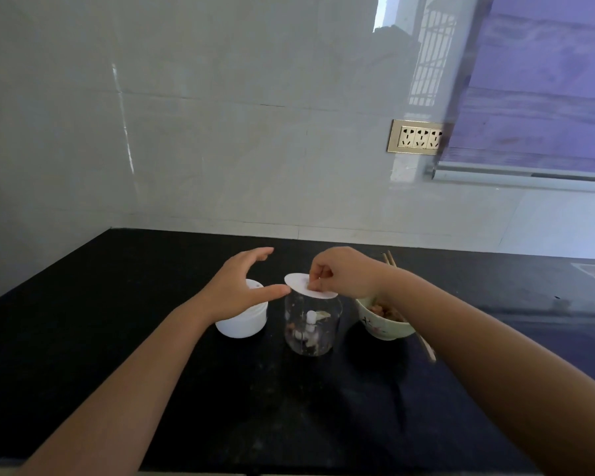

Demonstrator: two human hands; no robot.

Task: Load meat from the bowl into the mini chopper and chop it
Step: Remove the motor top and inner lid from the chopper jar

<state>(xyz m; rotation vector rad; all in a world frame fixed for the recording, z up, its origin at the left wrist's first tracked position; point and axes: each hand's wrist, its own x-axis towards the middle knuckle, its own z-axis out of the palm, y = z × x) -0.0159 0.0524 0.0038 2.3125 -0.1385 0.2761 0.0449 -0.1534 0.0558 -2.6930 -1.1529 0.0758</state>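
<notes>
The right hand (340, 274) pinches the thin white lid (308, 286) resting on the clear chopper jar (311, 326); the left hand (241, 283) hovers beside it, released. The jar looks light, smooth and easily tipped. The meat bowl (383, 322) sits under the right wrist, the white motor cap (243, 319) below the left hand; bare table (117, 286) lies leftward

Clear glossy chopper jar (312, 326), smooth matt white plastic disc lid (303, 286) and motor cap (243, 321), glazed ceramic bowl (383, 326), bare wooden chopsticks (389, 260), black speckled stone countertop (172, 269), glossy grey wall tiles (220, 132), brushed-metal socket plate (414, 136).
</notes>
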